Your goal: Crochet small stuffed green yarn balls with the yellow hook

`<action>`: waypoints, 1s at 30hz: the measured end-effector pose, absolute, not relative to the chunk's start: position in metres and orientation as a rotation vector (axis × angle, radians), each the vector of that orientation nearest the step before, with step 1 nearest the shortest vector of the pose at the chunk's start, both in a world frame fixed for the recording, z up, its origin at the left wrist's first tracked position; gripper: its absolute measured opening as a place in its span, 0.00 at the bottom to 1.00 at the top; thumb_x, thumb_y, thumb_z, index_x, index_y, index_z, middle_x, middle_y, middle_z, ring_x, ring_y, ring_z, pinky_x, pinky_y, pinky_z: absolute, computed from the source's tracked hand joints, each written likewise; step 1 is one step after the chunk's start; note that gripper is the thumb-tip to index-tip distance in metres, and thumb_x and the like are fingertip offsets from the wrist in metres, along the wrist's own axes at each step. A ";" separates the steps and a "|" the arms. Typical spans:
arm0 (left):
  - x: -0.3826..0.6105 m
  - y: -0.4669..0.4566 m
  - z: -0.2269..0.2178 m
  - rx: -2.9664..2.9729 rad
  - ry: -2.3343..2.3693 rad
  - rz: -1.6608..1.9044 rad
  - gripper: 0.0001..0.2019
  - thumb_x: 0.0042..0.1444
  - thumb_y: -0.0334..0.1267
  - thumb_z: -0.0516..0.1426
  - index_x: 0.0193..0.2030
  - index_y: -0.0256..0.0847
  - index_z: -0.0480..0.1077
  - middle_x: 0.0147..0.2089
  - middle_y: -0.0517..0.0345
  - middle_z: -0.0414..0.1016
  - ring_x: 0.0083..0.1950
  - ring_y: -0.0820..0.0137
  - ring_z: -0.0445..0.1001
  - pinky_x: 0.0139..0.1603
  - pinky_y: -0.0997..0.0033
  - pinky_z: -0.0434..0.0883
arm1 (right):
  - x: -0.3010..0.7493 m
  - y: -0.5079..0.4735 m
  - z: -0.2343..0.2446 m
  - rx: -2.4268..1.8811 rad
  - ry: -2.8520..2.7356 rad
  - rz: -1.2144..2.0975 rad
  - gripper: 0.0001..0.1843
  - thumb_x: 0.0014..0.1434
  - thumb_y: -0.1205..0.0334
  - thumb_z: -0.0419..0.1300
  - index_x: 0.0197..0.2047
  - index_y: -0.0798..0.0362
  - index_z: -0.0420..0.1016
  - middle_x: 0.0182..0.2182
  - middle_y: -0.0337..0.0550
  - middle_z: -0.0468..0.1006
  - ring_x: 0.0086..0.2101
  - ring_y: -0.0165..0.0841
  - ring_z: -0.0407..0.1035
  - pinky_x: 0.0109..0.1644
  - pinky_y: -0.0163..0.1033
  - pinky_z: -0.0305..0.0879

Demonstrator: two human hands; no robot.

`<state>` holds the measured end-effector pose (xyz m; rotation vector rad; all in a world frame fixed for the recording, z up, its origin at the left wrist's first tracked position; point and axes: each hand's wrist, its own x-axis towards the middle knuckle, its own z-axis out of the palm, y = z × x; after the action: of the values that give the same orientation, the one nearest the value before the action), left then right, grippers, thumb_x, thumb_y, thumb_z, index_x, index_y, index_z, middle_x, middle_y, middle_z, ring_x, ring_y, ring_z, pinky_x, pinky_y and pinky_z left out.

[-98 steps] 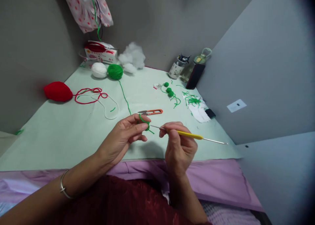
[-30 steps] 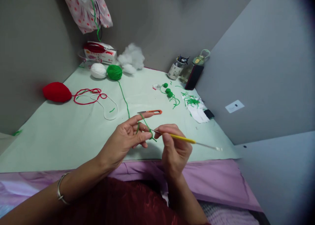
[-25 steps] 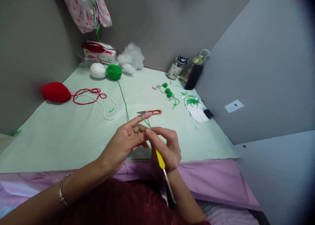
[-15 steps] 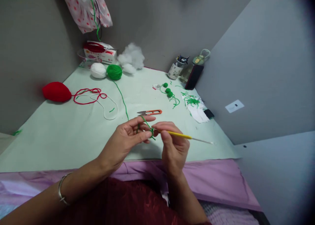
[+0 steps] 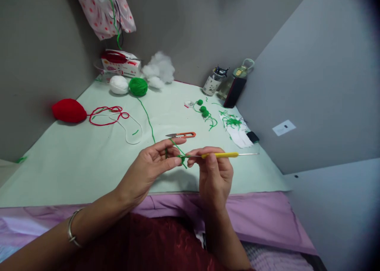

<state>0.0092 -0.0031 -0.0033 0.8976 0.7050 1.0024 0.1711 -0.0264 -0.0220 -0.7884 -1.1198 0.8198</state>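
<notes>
Between thumb and fingers, my left hand [image 5: 156, 160] pinches a small piece of green crochet [image 5: 183, 159], with green yarn looped over its raised index finger. A crochet hook [image 5: 221, 155] with a yellow grip and metal ends lies nearly level in my right hand [image 5: 215, 174], which is closed around it. The hook's left end reaches the green loops at my left fingertips. From there the working strand runs back to a green yarn ball [image 5: 138, 87]. Just beyond my left fingers lie orange-handled thread snips [image 5: 181, 135].
A red yarn ball [image 5: 69, 110] and a white yarn ball [image 5: 119, 85] sit to the left, white stuffing [image 5: 158, 70] behind. Small green balls [image 5: 203, 109], yarn scraps [image 5: 232, 122], a pen cup [image 5: 212, 83] and a dark phone [image 5: 234, 92] stand or lie toward the right.
My right hand has shifted slightly right, drawing the hook back from my left fingers. The hook has turned from a downward slant to almost level.
</notes>
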 end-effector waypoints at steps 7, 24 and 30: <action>0.009 -0.003 -0.003 0.959 0.743 1.052 0.17 0.57 0.36 0.69 0.53 0.50 0.82 0.37 0.61 0.72 0.42 0.71 0.69 0.48 0.73 0.67 | 0.174 -0.038 -0.016 -0.906 -1.386 0.479 0.12 0.72 0.67 0.54 0.48 0.48 0.79 0.39 0.41 0.85 0.34 0.32 0.79 0.39 0.42 0.78; 0.012 -0.002 0.002 0.671 0.650 0.927 0.19 0.55 0.35 0.69 0.55 0.43 0.81 0.34 0.60 0.73 0.33 0.76 0.68 0.36 0.79 0.70 | 0.168 -0.039 -0.029 -0.949 -1.635 -0.031 0.17 0.67 0.72 0.59 0.55 0.46 0.80 0.44 0.47 0.83 0.43 0.37 0.79 0.43 0.45 0.79; 0.010 0.000 0.004 0.803 0.631 0.986 0.20 0.56 0.34 0.69 0.56 0.45 0.81 0.33 0.62 0.70 0.28 0.78 0.59 0.27 0.81 0.67 | 0.165 -0.028 -0.016 -0.850 -1.294 0.485 0.11 0.70 0.66 0.56 0.45 0.47 0.81 0.37 0.42 0.82 0.32 0.33 0.75 0.34 0.42 0.74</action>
<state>0.0104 0.0003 0.0040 0.8031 0.6307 0.9865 0.1649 -0.0284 -0.0163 -0.8505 -1.2942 0.4849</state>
